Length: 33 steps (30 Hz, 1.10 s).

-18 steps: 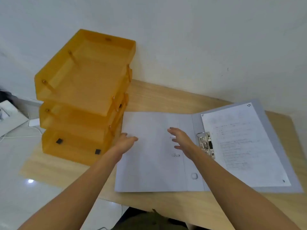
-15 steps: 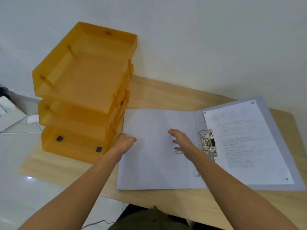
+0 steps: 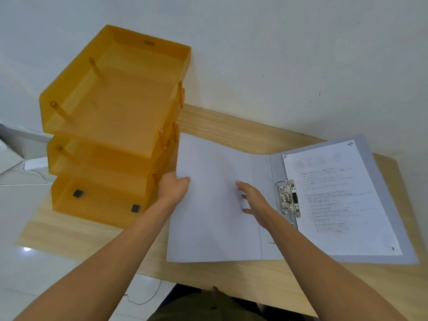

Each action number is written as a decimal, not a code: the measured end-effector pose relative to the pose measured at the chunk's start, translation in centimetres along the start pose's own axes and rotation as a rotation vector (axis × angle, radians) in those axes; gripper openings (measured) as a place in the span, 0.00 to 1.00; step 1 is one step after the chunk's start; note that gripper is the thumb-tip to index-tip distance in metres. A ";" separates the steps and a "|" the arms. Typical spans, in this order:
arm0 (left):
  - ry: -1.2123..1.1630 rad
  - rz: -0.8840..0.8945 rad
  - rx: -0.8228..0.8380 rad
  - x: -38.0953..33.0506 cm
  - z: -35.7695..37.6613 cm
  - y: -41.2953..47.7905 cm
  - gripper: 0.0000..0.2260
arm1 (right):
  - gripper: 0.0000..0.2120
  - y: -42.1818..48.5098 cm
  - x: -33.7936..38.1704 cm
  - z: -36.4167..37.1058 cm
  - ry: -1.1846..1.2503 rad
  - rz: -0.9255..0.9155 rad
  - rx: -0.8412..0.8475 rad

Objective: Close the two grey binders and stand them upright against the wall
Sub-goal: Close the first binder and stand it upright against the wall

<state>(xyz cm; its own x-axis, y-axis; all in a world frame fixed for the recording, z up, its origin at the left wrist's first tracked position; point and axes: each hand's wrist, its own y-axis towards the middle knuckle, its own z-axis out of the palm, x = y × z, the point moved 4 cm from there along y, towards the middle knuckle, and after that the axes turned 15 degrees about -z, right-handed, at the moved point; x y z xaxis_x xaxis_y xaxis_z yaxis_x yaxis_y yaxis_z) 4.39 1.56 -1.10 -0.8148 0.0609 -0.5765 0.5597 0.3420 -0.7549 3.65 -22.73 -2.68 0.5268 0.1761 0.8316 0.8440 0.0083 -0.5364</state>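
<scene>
One grey binder [image 3: 215,228] lies open and flat on the wooden table [image 3: 231,276]. Its left cover faces up; a sheet of printed paper [image 3: 342,200] fills the right side, beside the metal lever clip [image 3: 288,198]. My left hand [image 3: 172,187] is at the left edge of the left cover, thumb on top of it. My right hand [image 3: 256,200] hovers spread over the cover near the spine. A second binder is not in view.
An orange three-tier letter tray [image 3: 111,126] stands on the table's left end, close against the binder's left edge. The white wall [image 3: 278,54] runs behind the table. White cables [image 3: 27,179] lie on the floor at left.
My left hand has moved up onto the cover's left edge, thumb over it. My right hand has shifted slightly along the cover. The binder stays flat.
</scene>
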 end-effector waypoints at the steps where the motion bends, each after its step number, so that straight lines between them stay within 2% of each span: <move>1: -0.007 0.031 0.012 -0.7 0.1 -0.5 0.13 | 0.29 -0.2 0.3 -0.1 0.012 -0.001 -0.004; 3: -0.031 0.069 0.074 -2.0 0.6 -1.8 0.13 | 0.29 -0.6 1.0 -0.3 0.016 -0.009 0.002; 6: -0.123 -0.001 0.309 -3.1 2.2 -4.3 0.18 | 0.29 -1.1 2.4 -0.2 0.003 -0.035 0.040; 8: -0.208 -0.079 0.499 -3.6 3.6 -5.7 0.23 | 0.30 -1.5 3.7 -0.1 0.004 -0.061 0.069; 11: -0.324 -0.101 0.649 -4.1 5.6 -7.1 0.31 | 0.30 -2.2 6.1 -0.3 0.014 -0.119 0.104; 14: -0.307 -0.033 0.744 -4.6 8.3 -8.9 0.27 | 0.24 -3.4 8.5 -1.4 0.042 -0.218 0.123; 17: -0.217 0.018 0.817 -5.0 11.5 -11.1 0.26 | 0.25 -4.4 10.1 -3.8 0.082 -0.279 0.106; 20: -0.088 0.040 0.836 -5.1 15.0 -13.0 0.31 | 0.26 -5.8 10.7 -7.2 0.130 -0.306 0.080; 24: 0.006 0.061 0.780 -4.4 18.8 -14.1 0.34 | 0.27 -7.3 10.2 -12.3 0.133 -0.320 0.065; 28: 0.122 0.113 0.672 -3.7 22.0 -14.3 0.37 | 0.22 -8.2 8.6 -17.1 0.126 -0.314 0.067; 33: 0.173 0.134 0.543 -2.0 23.8 -12.9 0.40 | 0.14 -8.5 8.4 -21.2 0.003 -0.362 -0.067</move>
<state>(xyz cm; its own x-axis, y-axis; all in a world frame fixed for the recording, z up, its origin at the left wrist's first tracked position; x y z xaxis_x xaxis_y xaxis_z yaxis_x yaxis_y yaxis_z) 2.41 -25.29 2.34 -0.7187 0.2378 -0.6534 0.6199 -0.2066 -0.7570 3.05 -42.19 11.96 0.1934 0.1710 0.9661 0.9804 0.0046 -0.1971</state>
